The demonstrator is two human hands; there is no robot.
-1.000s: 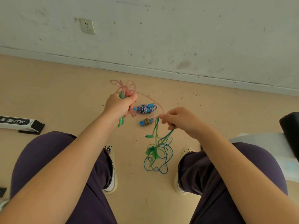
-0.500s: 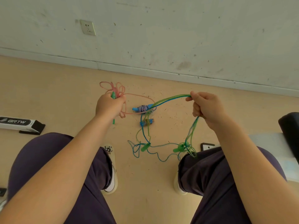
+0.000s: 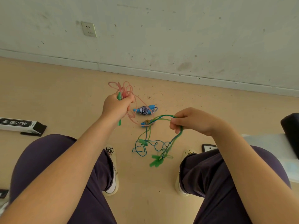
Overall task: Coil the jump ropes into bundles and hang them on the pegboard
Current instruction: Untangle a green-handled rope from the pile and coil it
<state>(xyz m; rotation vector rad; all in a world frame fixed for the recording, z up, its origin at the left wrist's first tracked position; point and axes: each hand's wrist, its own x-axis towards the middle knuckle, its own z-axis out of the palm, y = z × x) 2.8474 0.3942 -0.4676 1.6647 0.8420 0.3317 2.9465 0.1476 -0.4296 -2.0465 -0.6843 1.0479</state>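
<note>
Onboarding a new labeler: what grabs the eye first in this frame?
First the two hands at centre: the left hand grips a bunch of pink rope with a green handle, and the right hand pinches green and blue cords that trail down to a loose tangle on the floor between the shoes. Beyond them lies an already knotted blue and white bundle, near the wall.
</note>
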